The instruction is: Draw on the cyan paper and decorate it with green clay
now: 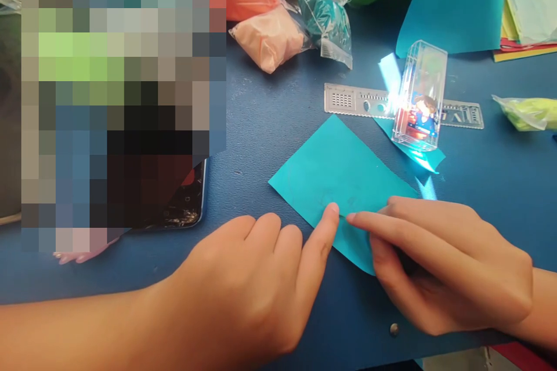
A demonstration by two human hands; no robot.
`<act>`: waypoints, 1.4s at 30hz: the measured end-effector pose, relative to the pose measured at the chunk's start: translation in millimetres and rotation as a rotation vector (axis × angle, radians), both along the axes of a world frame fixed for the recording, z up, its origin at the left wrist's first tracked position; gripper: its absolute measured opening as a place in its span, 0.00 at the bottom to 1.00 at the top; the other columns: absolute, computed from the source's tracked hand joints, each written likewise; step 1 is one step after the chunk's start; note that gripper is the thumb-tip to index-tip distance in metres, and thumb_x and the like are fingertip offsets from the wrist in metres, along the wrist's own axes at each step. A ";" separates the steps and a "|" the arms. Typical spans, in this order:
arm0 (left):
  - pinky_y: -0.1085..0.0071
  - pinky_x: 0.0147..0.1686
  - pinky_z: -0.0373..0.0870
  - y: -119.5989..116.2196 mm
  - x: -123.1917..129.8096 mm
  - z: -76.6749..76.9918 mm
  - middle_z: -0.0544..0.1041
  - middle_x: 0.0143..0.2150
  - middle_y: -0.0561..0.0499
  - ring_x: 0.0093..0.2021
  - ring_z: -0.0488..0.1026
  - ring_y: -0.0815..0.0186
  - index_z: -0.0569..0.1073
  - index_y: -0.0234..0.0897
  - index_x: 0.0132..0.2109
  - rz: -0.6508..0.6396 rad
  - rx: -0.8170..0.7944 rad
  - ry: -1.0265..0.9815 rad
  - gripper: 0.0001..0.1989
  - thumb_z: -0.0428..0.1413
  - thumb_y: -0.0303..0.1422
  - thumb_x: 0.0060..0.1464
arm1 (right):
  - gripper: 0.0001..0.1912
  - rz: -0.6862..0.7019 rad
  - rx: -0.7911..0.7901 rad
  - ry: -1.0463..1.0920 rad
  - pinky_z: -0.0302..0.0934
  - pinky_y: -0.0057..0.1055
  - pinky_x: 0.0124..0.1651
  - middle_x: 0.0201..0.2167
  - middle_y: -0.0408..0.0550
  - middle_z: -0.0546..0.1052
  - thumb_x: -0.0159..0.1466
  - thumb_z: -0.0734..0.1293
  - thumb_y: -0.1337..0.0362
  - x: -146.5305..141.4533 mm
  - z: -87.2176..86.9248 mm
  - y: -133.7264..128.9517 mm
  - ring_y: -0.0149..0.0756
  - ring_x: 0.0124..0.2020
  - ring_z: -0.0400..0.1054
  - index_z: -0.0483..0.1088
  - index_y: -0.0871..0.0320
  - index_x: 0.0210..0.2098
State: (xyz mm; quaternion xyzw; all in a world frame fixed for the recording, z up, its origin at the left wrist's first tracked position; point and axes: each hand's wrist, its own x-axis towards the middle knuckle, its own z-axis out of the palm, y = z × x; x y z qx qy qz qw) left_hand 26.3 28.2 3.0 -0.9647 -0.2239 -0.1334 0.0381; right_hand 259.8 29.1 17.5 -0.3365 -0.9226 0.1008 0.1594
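Observation:
A square turquoise sheet of paper [331,168] lies turned like a diamond on the blue table. My left hand [252,278] presses its outstretched index fingertip on the lower part of the sheet, the other fingers curled under. Close beside that fingertip, the index finger of my right hand [452,266] touches the paper too. My right thumb bends in at the sheet's right-hand edge, where my hand covers a corner. Faint marks show on the paper above the fingertips. The insides of both hands are hidden.
Behind the sheet, a clear plastic box [421,95] with a small figure stands over a metal stencil ruler [348,99] and a turquoise scrap [429,156]. Bagged coloured clay [270,37] lies at the back, with a larger turquoise sheet [456,6]. A phone [191,211] is partly blurred at left.

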 end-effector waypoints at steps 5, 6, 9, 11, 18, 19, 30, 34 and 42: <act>0.71 0.11 0.57 -2.7 -0.2 -0.6 0.60 0.19 0.59 0.16 0.61 0.69 0.70 0.18 0.58 0.010 0.016 0.004 0.20 0.50 0.26 0.62 | 0.14 0.021 -0.013 -0.013 0.52 0.29 0.19 0.17 0.39 0.64 0.64 0.58 0.75 2.6 0.2 1.6 0.28 0.17 0.56 0.69 0.64 0.46; 0.71 0.11 0.57 -2.9 -0.2 -1.2 0.61 0.19 0.59 0.16 0.61 0.69 0.69 0.18 0.58 0.006 0.010 0.011 0.20 0.51 0.26 0.62 | 0.14 0.009 -0.007 -0.007 0.52 0.29 0.19 0.18 0.39 0.64 0.64 0.58 0.75 2.5 -0.1 1.0 0.28 0.17 0.56 0.69 0.64 0.46; 0.70 0.12 0.58 -1.4 -1.6 -3.2 0.62 0.20 0.58 0.17 0.63 0.68 0.68 0.17 0.59 -0.017 -0.012 0.022 0.22 0.52 0.27 0.61 | 0.13 -0.015 0.022 0.014 0.53 0.30 0.20 0.18 0.41 0.65 0.63 0.58 0.75 0.8 -1.7 -0.7 0.29 0.18 0.57 0.70 0.66 0.45; 0.69 0.13 0.59 0.5 -4.3 -4.3 0.64 0.21 0.57 0.18 0.64 0.68 0.66 0.15 0.60 -0.030 -0.027 0.012 0.23 0.52 0.26 0.61 | 0.13 -0.019 0.039 0.038 0.54 0.30 0.20 0.19 0.42 0.65 0.63 0.58 0.76 -0.7 -3.3 -1.0 0.29 0.19 0.57 0.70 0.67 0.44; 0.67 0.18 0.61 2.8 -14.6 -4.1 0.65 0.24 0.57 0.21 0.65 0.67 0.63 0.18 0.63 -0.072 -0.099 -0.008 0.23 0.50 0.27 0.64 | 0.12 -0.044 0.027 0.095 0.53 0.31 0.21 0.20 0.41 0.65 0.64 0.57 0.76 -1.9 -8.1 0.5 0.29 0.20 0.57 0.69 0.64 0.43; 0.67 0.18 0.61 2.7 -14.6 -3.7 0.65 0.24 0.57 0.21 0.65 0.67 0.63 0.19 0.63 -0.068 -0.102 -0.007 0.23 0.50 0.27 0.64 | 0.12 -0.044 0.032 0.100 0.53 0.31 0.21 0.20 0.41 0.66 0.64 0.57 0.76 -1.7 -8.7 0.6 0.30 0.20 0.57 0.69 0.63 0.43; 0.68 0.15 0.59 2.4 -8.2 -3.4 0.64 0.21 0.58 0.18 0.63 0.67 0.68 0.22 0.58 -0.018 -0.074 -0.042 0.19 0.49 0.26 0.62 | 0.14 -0.004 0.004 0.125 0.55 0.31 0.21 0.19 0.41 0.66 0.63 0.57 0.76 -0.1 -9.2 -0.5 0.30 0.20 0.58 0.69 0.62 0.44; 0.68 0.15 0.59 3.8 -7.8 -3.6 0.64 0.21 0.58 0.18 0.64 0.67 0.68 0.22 0.58 -0.022 -0.082 -0.034 0.19 0.51 0.26 0.61 | 0.14 -0.035 -0.016 0.143 0.55 0.29 0.21 0.20 0.41 0.67 0.63 0.57 0.77 0.3 -8.5 -0.5 0.29 0.20 0.58 0.69 0.63 0.45; 0.68 0.17 0.58 2.0 -7.9 -5.3 0.63 0.21 0.58 0.19 0.63 0.68 0.68 0.23 0.59 -0.011 -0.051 -0.029 0.19 0.50 0.27 0.63 | 0.15 -0.034 -0.014 0.156 0.56 0.29 0.22 0.20 0.40 0.67 0.61 0.58 0.76 0.8 -8.2 -0.5 0.30 0.20 0.60 0.70 0.61 0.44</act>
